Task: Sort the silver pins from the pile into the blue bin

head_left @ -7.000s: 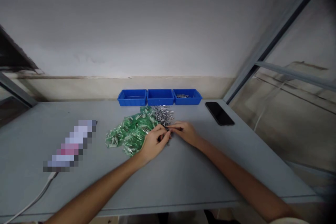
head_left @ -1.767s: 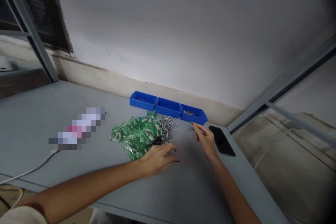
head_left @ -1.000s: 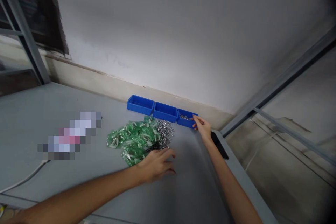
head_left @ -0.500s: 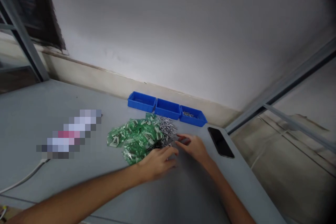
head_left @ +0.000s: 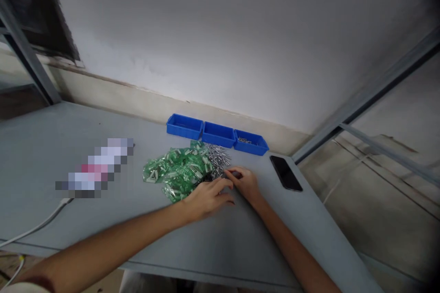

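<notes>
A loose pile of thin metal pieces (head_left: 217, 158) lies on the grey table, against the right side of several green plastic packets (head_left: 184, 170). Just in front of the pile is my left hand (head_left: 209, 197), its thumb and fingers apart, with nothing visible between them. My right hand (head_left: 244, 183) is at the pile's lower right edge, fingers bent and thumb and fingertip close together. Whatever it may pinch is too small to make out.
Three blue trays stand in a row behind the pile; the right tray (head_left: 252, 149) holds some metal pieces. A black phone (head_left: 286, 173) lies at the right. A blurred-out object (head_left: 99, 165) with a white cable (head_left: 37, 226) is at the left.
The view has shifted slightly. My right hand has drawn in toward the pile and my left hand, its fingers closer together at the tips. My left hand stays beside the packets, its fingers still apart.
</notes>
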